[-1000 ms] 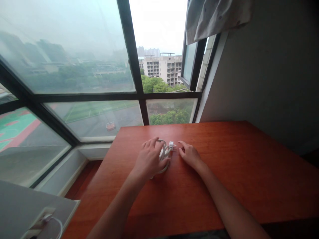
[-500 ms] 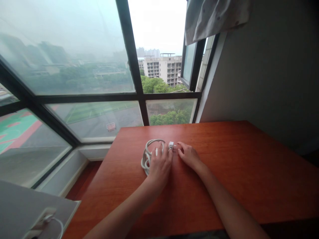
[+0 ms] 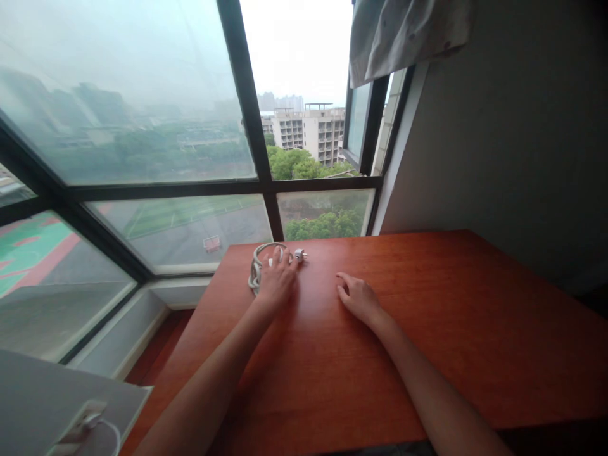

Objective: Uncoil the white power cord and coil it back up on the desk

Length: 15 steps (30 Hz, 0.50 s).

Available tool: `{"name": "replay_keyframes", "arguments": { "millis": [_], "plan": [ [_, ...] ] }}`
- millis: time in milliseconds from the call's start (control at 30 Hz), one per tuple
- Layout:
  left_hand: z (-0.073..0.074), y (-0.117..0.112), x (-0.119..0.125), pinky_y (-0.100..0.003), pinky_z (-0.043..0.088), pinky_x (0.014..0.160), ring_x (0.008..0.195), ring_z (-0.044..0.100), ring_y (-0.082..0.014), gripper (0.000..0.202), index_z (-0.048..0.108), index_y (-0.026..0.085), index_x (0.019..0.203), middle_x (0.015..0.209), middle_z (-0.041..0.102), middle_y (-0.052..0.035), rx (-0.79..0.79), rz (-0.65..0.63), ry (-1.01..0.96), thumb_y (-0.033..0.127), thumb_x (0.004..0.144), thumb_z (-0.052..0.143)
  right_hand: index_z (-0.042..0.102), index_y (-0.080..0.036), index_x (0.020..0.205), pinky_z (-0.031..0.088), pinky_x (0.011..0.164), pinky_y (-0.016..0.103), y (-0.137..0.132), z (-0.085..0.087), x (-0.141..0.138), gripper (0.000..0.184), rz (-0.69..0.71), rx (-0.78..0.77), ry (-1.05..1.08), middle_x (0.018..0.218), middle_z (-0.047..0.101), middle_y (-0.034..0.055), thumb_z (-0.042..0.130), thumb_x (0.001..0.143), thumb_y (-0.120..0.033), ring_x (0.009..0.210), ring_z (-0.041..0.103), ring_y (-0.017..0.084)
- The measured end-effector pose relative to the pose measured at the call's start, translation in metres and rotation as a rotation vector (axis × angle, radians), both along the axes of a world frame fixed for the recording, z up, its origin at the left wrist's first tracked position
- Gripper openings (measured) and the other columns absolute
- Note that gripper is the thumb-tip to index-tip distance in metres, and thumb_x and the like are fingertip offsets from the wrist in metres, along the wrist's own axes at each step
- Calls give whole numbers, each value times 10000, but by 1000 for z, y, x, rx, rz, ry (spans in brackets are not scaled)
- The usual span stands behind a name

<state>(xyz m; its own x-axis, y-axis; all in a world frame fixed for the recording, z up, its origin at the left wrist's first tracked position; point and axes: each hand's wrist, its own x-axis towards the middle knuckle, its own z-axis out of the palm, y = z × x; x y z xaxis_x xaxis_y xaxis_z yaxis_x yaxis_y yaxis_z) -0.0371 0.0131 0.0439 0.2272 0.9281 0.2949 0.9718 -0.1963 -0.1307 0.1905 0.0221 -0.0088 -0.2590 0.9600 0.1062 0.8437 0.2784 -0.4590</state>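
Observation:
A coiled whitish power cable [image 3: 254, 272] sits at the far left part of the reddish-brown wooden table [image 3: 304, 373]. Over the coil lies my left hand [image 3: 278, 276], its fingers lengthwise across the cable and keeping hold of it. The plug [image 3: 299, 254] sticks out to the right of those fingers, prongs facing right. Part of the coil is hidden beneath the hand. My right hand [image 3: 360, 296] rests on the table to the right, with nothing in it. Its fingers are loosely bent and the thumb stands apart from them.
Dark-framed windows [image 3: 190, 189] border the table's far and left sides, and one pane stands ajar. A grey curtain [image 3: 408, 38] hangs at upper right beside a dark wall [image 3: 503, 158]. A wall socket [image 3: 88, 421] with a white plug and cord is at lower left.
My left hand has moved left and away from me, and the cable with its plug has shifted along with it. My right hand stays almost where it was.

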Motion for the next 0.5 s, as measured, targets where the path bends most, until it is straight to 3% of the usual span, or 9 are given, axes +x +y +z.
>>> {"name": "replay_keyframes", "arguments": {
  "millis": [167, 267, 400, 500],
  "plan": [
    [-3, 24, -22, -593, 240, 1084, 1411, 273, -328, 457, 530, 194, 1318, 1419, 476, -167, -51, 41, 27, 111, 921, 320, 573, -187, 1307, 468, 870, 294, 1, -1, 0, 419, 6, -8, 3, 1132, 705, 91, 459, 911, -260, 1008, 662, 222],
    [-7, 27, -25, -613, 207, 1090, 1403, 286, -326, 477, 529, 195, 1318, 1412, 482, -167, -53, 90, 33, 95, 925, 277, 569, -183, 1311, 463, 869, 295, 1, -1, 0, 422, 11, -9, 2, 1137, 703, 95, 456, 911, -260, 1012, 659, 227],
    [-7, 12, -2, -585, 211, 1094, 1355, 346, -330, 464, 525, 193, 1308, 1395, 484, -174, 58, 44, -16, 89, 889, 354, 570, -197, 1305, 451, 859, 281, 1, -1, 0, 414, 6, -10, 5, 1145, 701, 85, 461, 912, -262, 1018, 654, 219],
    [-11, -1, 29, -438, 403, 963, 1187, 503, -307, 331, 594, 179, 1173, 1277, 558, -171, -6, -80, -93, 172, 868, 465, 611, -205, 1238, 440, 825, 268, 0, 0, 0, 359, 10, 4, 3, 1115, 711, 78, 461, 918, -269, 998, 654, 212]
  ]
}}
